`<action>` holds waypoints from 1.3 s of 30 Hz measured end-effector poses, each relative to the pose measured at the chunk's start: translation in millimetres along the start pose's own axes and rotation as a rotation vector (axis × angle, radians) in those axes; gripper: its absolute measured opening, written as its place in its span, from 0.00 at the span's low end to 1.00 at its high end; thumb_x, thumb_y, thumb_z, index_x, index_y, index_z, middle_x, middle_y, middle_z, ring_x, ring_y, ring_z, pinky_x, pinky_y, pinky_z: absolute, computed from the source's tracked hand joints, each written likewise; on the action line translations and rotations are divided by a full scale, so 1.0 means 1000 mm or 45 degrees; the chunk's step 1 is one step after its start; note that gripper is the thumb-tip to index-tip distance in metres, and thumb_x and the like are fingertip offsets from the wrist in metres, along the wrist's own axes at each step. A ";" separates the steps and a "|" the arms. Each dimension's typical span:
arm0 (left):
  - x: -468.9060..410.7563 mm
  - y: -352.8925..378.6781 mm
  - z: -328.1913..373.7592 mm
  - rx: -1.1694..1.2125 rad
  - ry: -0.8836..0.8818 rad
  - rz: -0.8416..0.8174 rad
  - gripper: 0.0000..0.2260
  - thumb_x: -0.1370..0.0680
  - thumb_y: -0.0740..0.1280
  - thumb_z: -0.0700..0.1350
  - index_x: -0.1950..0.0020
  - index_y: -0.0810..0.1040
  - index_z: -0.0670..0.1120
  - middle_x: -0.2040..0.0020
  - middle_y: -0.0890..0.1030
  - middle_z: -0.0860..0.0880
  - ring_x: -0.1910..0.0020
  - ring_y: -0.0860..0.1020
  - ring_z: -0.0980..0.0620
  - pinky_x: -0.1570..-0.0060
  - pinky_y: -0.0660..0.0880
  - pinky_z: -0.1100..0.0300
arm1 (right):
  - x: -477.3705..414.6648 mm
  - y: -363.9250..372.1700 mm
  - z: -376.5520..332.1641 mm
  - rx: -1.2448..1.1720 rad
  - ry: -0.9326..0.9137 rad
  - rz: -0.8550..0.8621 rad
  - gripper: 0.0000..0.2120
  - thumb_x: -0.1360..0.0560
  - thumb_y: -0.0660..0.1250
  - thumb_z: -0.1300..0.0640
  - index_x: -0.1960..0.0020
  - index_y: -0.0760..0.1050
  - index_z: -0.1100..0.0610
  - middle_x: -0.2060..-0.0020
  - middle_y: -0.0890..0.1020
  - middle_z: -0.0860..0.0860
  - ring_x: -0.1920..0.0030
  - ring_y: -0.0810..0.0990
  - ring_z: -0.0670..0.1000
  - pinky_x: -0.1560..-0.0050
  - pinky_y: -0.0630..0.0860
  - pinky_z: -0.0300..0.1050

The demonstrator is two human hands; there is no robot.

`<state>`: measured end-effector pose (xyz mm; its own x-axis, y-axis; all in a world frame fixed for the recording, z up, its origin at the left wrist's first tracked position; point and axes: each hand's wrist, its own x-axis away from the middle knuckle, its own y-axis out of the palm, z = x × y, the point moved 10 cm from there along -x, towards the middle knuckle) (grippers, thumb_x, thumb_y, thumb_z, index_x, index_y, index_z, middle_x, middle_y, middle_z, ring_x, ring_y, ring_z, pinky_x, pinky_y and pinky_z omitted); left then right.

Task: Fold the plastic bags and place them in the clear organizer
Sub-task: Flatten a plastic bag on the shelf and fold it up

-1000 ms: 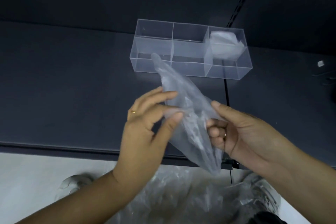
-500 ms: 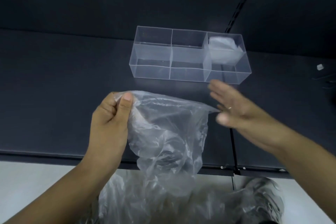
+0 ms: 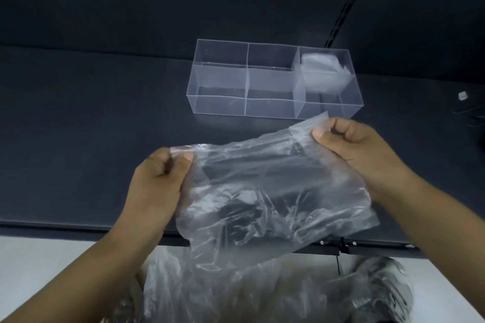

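A crumpled clear plastic bag (image 3: 267, 191) hangs spread out above the dark table. My left hand (image 3: 160, 181) pinches its top left corner between thumb and curled fingers. My right hand (image 3: 357, 147) pinches its top right corner, a little higher and farther away. Behind the bag stands the clear organizer (image 3: 220, 86) with several compartments. A folded plastic bag (image 3: 322, 73) lies in its back right compartment; the other compartments hold nothing.
The dark table (image 3: 78, 139) ends at a front edge just under my hands. Below that edge lies a heap of more clear plastic bags (image 3: 262, 291). A small white object (image 3: 462, 95) sits at the far right.
My right hand, which hovered open beside the bag, has taken hold of its right corner. Both hands have pulled the bag out wide and flat.
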<state>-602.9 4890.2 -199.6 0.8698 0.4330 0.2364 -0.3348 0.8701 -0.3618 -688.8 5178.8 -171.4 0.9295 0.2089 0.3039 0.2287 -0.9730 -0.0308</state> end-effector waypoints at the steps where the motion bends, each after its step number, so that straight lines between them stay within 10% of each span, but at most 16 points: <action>1: -0.003 -0.007 0.002 -0.130 0.024 0.050 0.11 0.23 0.65 0.56 0.51 0.76 0.49 0.58 0.80 0.52 0.59 0.79 0.56 0.63 0.70 0.73 | 0.000 0.001 -0.004 0.055 -0.014 -0.008 0.05 0.24 0.66 0.59 0.55 0.79 0.59 0.64 0.82 0.58 0.65 0.80 0.53 0.60 0.77 0.41; 6: -0.005 0.038 0.055 -0.307 0.350 -0.393 0.31 0.34 0.67 0.72 0.35 0.66 0.65 0.38 0.72 0.67 0.37 0.68 0.69 0.46 0.64 0.72 | -0.005 0.046 -0.010 0.343 -0.038 -0.281 0.04 0.25 0.69 0.56 0.57 0.80 0.55 0.66 0.83 0.53 0.65 0.80 0.46 0.61 0.75 0.35; 9: -0.001 0.084 0.066 -0.072 0.246 -0.663 0.15 0.30 0.72 0.60 0.48 0.80 0.56 0.51 0.84 0.59 0.51 0.80 0.64 0.51 0.73 0.68 | -0.016 0.069 -0.002 0.387 0.039 -0.397 0.09 0.25 0.70 0.55 0.52 0.80 0.61 0.61 0.85 0.56 0.62 0.82 0.47 0.59 0.78 0.36; 13: -0.034 0.058 0.043 0.057 0.104 -0.281 0.10 0.23 0.69 0.49 0.62 0.82 0.46 0.71 0.81 0.51 0.73 0.76 0.56 0.68 0.74 0.65 | -0.026 0.040 0.009 0.429 0.160 -0.373 0.13 0.27 0.68 0.44 0.54 0.83 0.53 0.59 0.85 0.47 0.59 0.83 0.46 0.61 0.77 0.34; 18: -0.055 0.021 -0.008 0.031 -0.045 0.002 0.11 0.22 0.68 0.46 0.61 0.81 0.42 0.70 0.80 0.46 0.74 0.74 0.55 0.76 0.71 0.68 | -0.023 -0.007 0.041 0.262 0.287 -0.335 0.26 0.32 0.62 0.32 0.53 0.83 0.53 0.69 0.72 0.50 0.67 0.68 0.49 0.62 0.71 0.39; 28: -0.067 0.002 -0.041 -0.024 -0.096 0.101 0.13 0.21 0.66 0.47 0.63 0.79 0.43 0.75 0.79 0.53 0.79 0.73 0.59 0.78 0.69 0.70 | -0.014 0.026 0.069 0.287 0.350 -0.584 0.10 0.32 0.70 0.46 0.65 0.79 0.51 0.65 0.79 0.48 0.60 0.77 0.44 0.54 0.73 0.38; 32: -0.075 -0.012 -0.050 -0.017 -0.157 0.160 0.16 0.21 0.65 0.48 0.66 0.78 0.43 0.77 0.78 0.54 0.82 0.71 0.60 0.80 0.67 0.67 | -0.024 -0.031 0.067 -0.014 0.474 -0.250 0.21 0.35 0.72 0.47 0.48 0.78 0.59 0.55 0.80 0.58 0.56 0.84 0.51 0.58 0.80 0.39; 39: -0.086 0.011 -0.042 0.096 -0.220 0.096 0.13 0.20 0.64 0.48 0.60 0.78 0.42 0.65 0.81 0.43 0.70 0.74 0.47 0.79 0.64 0.64 | -0.043 -0.100 0.040 0.068 0.129 0.461 0.07 0.27 0.70 0.65 0.58 0.76 0.55 0.75 0.79 0.46 0.74 0.74 0.41 0.72 0.71 0.31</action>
<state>-666.4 4852.7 -262.5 0.7684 0.5257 0.3650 -0.4281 0.8461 -0.3175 -740.6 5271.2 -219.3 0.9203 -0.1608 0.3565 -0.0919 -0.9750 -0.2025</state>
